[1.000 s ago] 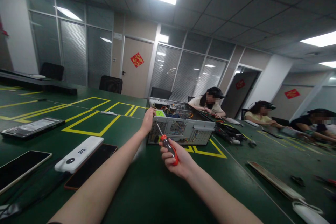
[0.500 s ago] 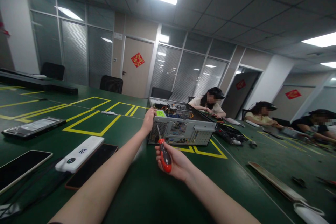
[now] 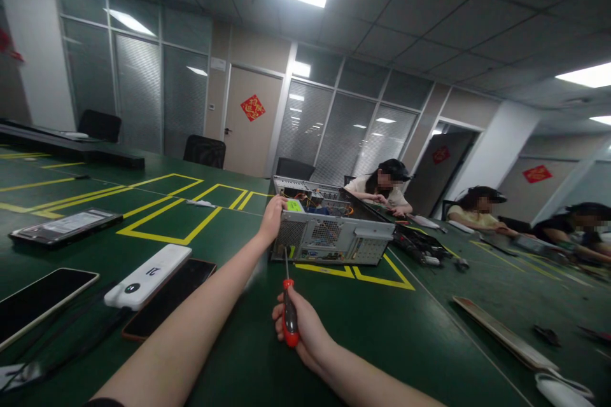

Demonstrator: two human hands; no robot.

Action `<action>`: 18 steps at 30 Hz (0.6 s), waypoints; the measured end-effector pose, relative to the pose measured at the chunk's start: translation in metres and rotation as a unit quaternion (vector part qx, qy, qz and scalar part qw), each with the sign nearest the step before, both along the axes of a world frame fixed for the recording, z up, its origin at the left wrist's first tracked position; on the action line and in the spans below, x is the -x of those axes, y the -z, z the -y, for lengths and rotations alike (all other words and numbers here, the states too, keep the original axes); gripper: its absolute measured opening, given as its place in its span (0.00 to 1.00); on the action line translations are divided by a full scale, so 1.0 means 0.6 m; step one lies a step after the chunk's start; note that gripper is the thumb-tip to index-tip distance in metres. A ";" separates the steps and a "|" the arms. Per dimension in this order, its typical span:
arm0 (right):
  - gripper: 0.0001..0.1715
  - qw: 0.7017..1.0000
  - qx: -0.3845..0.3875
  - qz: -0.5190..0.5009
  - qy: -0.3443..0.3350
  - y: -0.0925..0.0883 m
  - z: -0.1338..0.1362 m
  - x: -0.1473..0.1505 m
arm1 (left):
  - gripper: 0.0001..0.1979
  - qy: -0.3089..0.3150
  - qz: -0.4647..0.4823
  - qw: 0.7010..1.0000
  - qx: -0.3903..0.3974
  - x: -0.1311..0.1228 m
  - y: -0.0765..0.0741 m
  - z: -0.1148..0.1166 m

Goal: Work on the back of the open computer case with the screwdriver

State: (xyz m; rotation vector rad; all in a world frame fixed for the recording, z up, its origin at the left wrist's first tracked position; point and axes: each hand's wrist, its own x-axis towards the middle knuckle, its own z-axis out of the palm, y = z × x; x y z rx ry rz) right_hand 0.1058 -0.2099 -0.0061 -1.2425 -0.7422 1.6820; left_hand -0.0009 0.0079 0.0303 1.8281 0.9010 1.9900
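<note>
An open computer case (image 3: 334,235) lies on the green table (image 3: 248,356), its rear panel facing me and wires showing inside. My left hand (image 3: 273,215) grips its near left top corner. My right hand (image 3: 300,331) is closed round the red handle of a screwdriver (image 3: 288,311), held upright with the tip pointing at the case, a short way in front of it. The tip is clear of the case.
At left lie a white device (image 3: 147,276), dark phones (image 3: 42,299) and a tablet (image 3: 64,226). A long flat strip (image 3: 501,331) and small tools lie at right. Three people sit at work along the far right side. Yellow tape marks the table.
My right hand has pulled the screwdriver back from the case's rear panel, toward me and lower. My left hand has stayed on the case corner.
</note>
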 end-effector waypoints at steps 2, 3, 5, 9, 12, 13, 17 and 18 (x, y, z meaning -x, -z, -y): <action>0.20 0.999 0.042 -0.008 -0.027 -0.006 -0.005 -0.006 | 0.18 0.002 -0.002 1.000 0.005 0.000 -0.001 0.000; 0.21 0.997 0.059 -0.023 -0.031 -0.010 -0.008 -0.010 | 0.18 0.004 -0.004 1.000 0.008 0.000 -0.002 0.001; 0.22 0.994 0.083 -0.051 -0.038 -0.017 -0.014 -0.015 | 0.18 0.007 -0.006 1.000 0.012 0.001 -0.003 0.002; 0.22 0.991 0.093 -0.073 -0.056 -0.018 -0.020 -0.018 | 0.18 0.005 -0.008 1.000 0.006 0.002 -0.004 0.004; 0.22 0.992 0.089 -0.070 -0.060 -0.011 -0.017 -0.016 | 0.18 0.002 -0.016 1.000 0.008 0.003 -0.004 0.004; 0.21 0.992 0.084 -0.066 -0.062 -0.009 -0.014 -0.015 | 0.18 0.001 -0.016 1.000 0.011 0.002 -0.004 0.004; 0.20 0.995 0.058 -0.045 -0.070 -0.007 -0.005 -0.009 | 0.19 -0.002 -0.011 1.000 0.010 0.002 -0.002 0.003; 0.21 0.995 0.058 -0.043 -0.069 -0.008 -0.005 -0.008 | 0.19 0.000 -0.011 1.000 0.007 0.002 -0.002 0.003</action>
